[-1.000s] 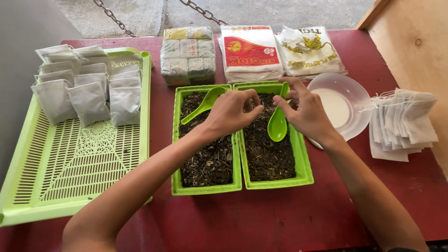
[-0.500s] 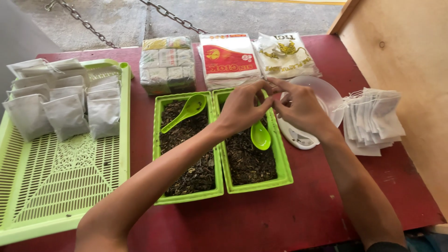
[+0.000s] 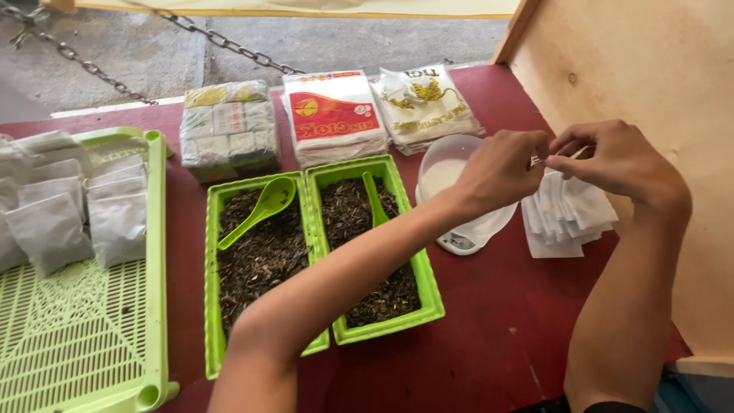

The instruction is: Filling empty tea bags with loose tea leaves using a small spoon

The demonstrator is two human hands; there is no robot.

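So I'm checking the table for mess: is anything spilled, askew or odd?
Nothing spilled that I can see. The green spoon lies half-sunk in the right tray's dried leaves, and the empty bags under both hands sit loosely fanned.

3 packages line the counter's (image 3: 474, 336) far edge: a clear-wrapped block of small packets (image 3: 228, 128), a red-and-white pack (image 3: 333, 116), a white-and-yellow pack (image 3: 425, 103).

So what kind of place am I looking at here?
Likely a small hand-packing table for tea: two green trays of loose leaves, filled white bags on a slatted tray, and empty bags under both hands.
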